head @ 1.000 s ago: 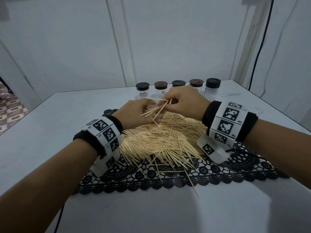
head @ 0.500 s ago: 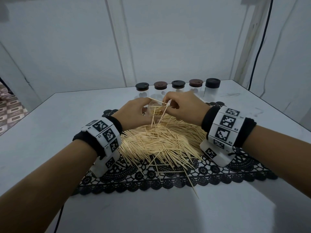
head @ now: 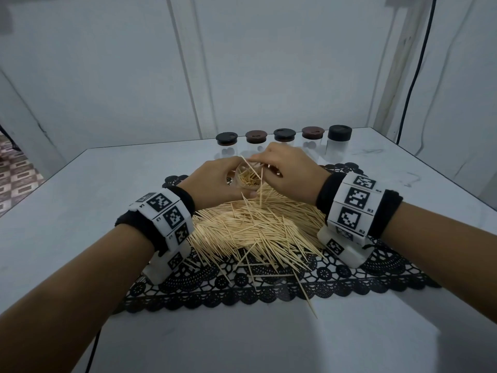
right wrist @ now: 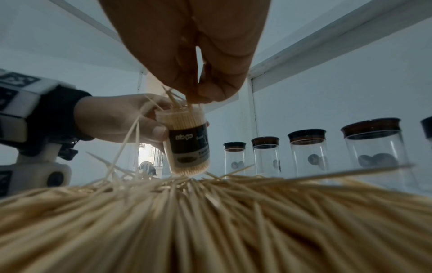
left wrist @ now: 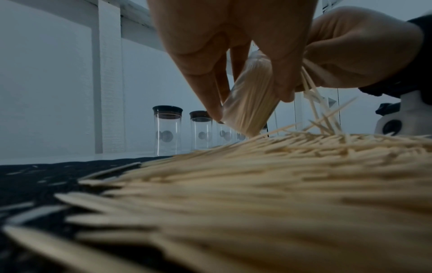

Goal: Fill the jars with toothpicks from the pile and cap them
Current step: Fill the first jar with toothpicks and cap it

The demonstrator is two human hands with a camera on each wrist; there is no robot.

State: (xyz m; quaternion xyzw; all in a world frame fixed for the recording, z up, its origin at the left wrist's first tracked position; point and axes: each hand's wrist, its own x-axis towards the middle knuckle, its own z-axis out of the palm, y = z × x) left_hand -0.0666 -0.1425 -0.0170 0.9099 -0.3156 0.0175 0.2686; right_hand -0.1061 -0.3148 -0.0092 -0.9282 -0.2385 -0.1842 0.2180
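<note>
The left hand [head: 217, 181] is curled round a small clear jar [right wrist: 187, 142], which it holds tilted just above the far side of the toothpick pile [head: 255, 227] on the black lace mat [head: 349, 278]. The right hand [head: 287, 173] pinches a few toothpicks [right wrist: 174, 101] at the jar's open mouth. The jar looks almost full, with the sticks standing close together, though from the head view the mouth is partly hidden.

To do this step well, I think the sticks should go in parallel to those already inside, points downward, not across the mouth. Several already stick out at an angle and could fall or block the cap. It helps to bring the jar more upright and tap it lightly so the sticks settle. Five capped jars [head: 282, 142] stand in a row near the far edge of the table [head: 80, 197].
</note>
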